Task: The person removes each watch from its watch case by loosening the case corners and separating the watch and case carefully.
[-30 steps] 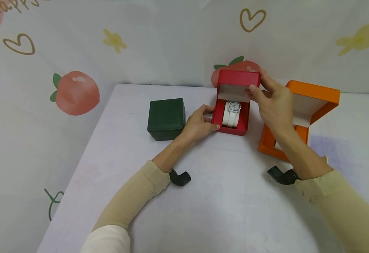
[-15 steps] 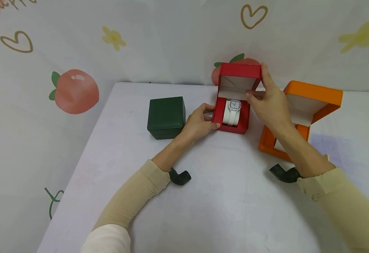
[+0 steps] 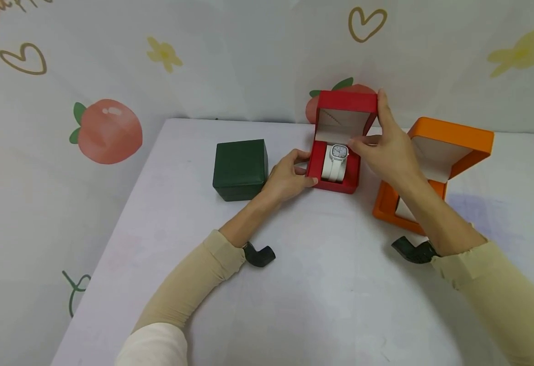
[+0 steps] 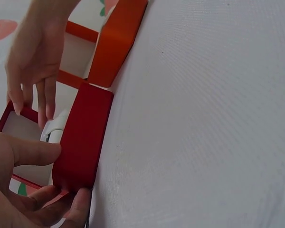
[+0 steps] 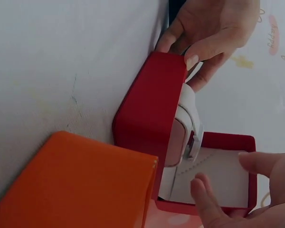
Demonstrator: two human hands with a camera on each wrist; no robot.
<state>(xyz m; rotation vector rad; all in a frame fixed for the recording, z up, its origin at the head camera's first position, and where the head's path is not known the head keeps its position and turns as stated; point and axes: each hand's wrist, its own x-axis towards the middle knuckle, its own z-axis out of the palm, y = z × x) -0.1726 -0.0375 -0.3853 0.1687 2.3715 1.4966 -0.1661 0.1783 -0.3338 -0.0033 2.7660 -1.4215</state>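
Observation:
A red watch box [image 3: 335, 187] stands with its lid [image 3: 346, 100] raised near the back edge of the table. Inside it, a white-strapped wristwatch [image 3: 338, 160] sits upright. My left hand [image 3: 289, 178] grips the left side of the box, its thumb at the front corner. My right hand [image 3: 397, 152] is at the box's right, one finger along the lid's outer edge while another digit reaches over the interior beside the watch. In the right wrist view, spread fingers [image 5: 202, 190] are close to the watch with a gap between them and it.
To the right is an orange box [image 3: 387, 213] with its lid up and a white cushion inside, partly behind my right forearm. A closed green box [image 3: 239, 165] stands left of my left hand. Behind the table hangs a printed backdrop [image 3: 248, 61].
The red lid has swung further back. My right hand has loosened from the lid's front edge, and its lower digit has moved down and left toward the watch. My left hand stays put.

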